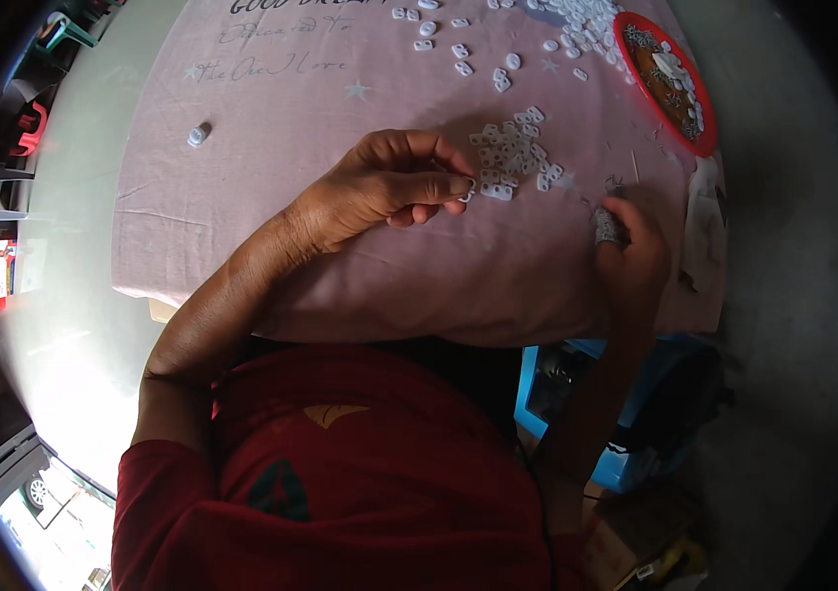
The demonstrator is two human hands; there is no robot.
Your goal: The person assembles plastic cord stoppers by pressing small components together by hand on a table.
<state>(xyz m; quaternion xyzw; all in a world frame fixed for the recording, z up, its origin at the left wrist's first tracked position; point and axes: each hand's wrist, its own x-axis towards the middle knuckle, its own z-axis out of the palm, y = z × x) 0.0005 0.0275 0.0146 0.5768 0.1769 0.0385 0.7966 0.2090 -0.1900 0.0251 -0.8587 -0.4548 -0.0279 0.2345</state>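
Observation:
Above the cloth-covered table (241, 177), my left hand (389, 182) pinches a small white piece (468, 189) between thumb and forefinger. Just past its fingertips lies a loose pile of small white plastic pieces (507, 153) with holes in them. At the right, my right hand (636, 251) is closed, with its fingers curled in shadow. A grey, rough-textured thing (608, 227) shows at its fingers; its kind is unclear. Tiny dark metal bits (615, 181) lie on the cloth beyond that hand.
A red-rimmed oval tray (626, 44) at the far right holds grey metal bits and white pieces. Beside it spreads a heap of white pieces (586, 22). A small white roll-shaped item (198, 135) sits at left. A whitish rag (703, 222) lies along the right edge.

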